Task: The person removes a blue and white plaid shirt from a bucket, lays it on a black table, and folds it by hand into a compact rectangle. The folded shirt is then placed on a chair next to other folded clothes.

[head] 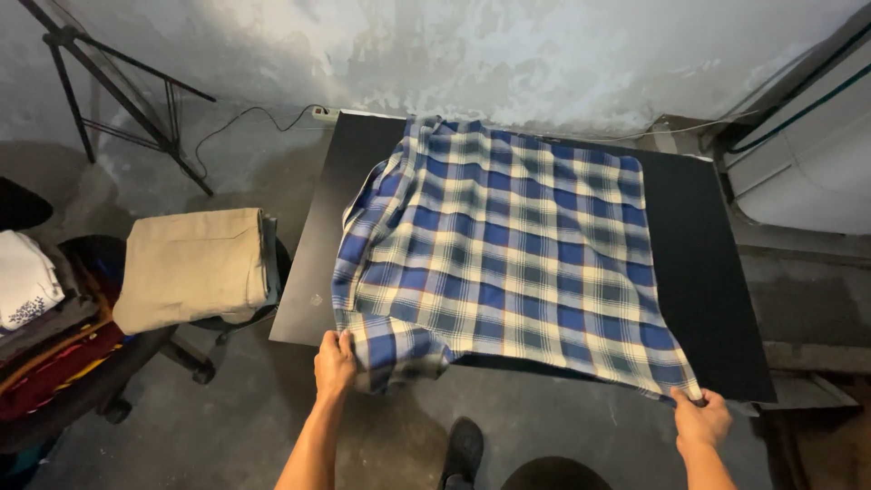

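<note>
Left hand [335,361] closed on the near-left hem of the blue, white and green plaid shirt [508,254], fingers curled over a bunched fold hanging off the front edge of the surface [699,272]. Right hand [700,419] pinching the near-right corner of the same hem, down at about five o'clock in the view, slightly lower and nearer the body than the left. From both hands, shirt stretching away toward twelve o'clock, spread nearly flat over the dark rectangular surface, long axis running from the near edge to the far edge by the wall, hem held taut between the two hands across the front. Left side of the shirt rumpled, a sleeve or side panel folded in at about ten o'clock; right side smoother. Neither hand clearly nearer to the bulk of the cloth, both gripping its near edge. No packages or signs visible; only a small pale mark on the surface near its front-left corner. Farther out at nine o'clock, folded tan cloth [195,268] resting on a round black stool [231,318], with a stack of mixed clothes [41,318] beyond it at the left edge. A black tripod [118,100] at eleven o'clock against the stained wall.
</note>
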